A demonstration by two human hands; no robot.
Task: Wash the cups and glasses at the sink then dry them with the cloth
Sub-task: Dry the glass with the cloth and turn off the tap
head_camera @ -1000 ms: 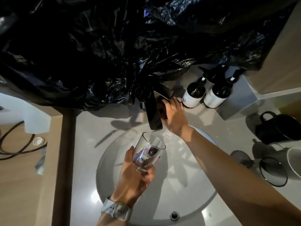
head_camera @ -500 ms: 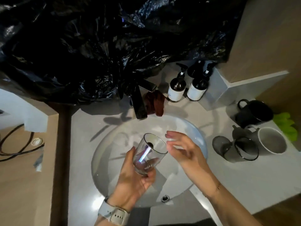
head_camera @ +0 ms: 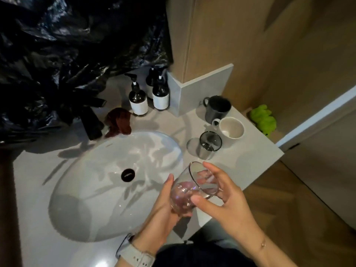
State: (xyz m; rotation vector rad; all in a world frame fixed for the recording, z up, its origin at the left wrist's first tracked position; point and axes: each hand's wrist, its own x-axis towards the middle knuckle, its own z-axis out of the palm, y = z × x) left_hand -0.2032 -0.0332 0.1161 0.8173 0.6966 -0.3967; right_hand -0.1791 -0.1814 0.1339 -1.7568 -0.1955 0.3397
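I hold a clear glass (head_camera: 194, 186) tilted over the right rim of the white sink (head_camera: 92, 209). My left hand (head_camera: 163, 207) grips its base from below. My right hand (head_camera: 223, 197) wraps its upper part, fingers over the rim. On the counter to the right stand a smoky glass (head_camera: 209, 144), a white mug (head_camera: 231, 128) and a dark mug (head_camera: 217, 107). A brown cloth (head_camera: 119, 122) lies crumpled by the black faucet (head_camera: 92, 122). A green cloth (head_camera: 264, 118) sits past the counter's right edge.
Three dark pump bottles (head_camera: 138, 101) stand at the back of the counter. Black plastic sheeting (head_camera: 67, 45) hangs over the wall behind the faucet. The sink's drain (head_camera: 127, 175) is open. A wooden wall and floor lie to the right.
My right hand left the faucet and came onto the glass. Both hands carried the glass from under the faucet toward the sink's right rim. The view swung right.
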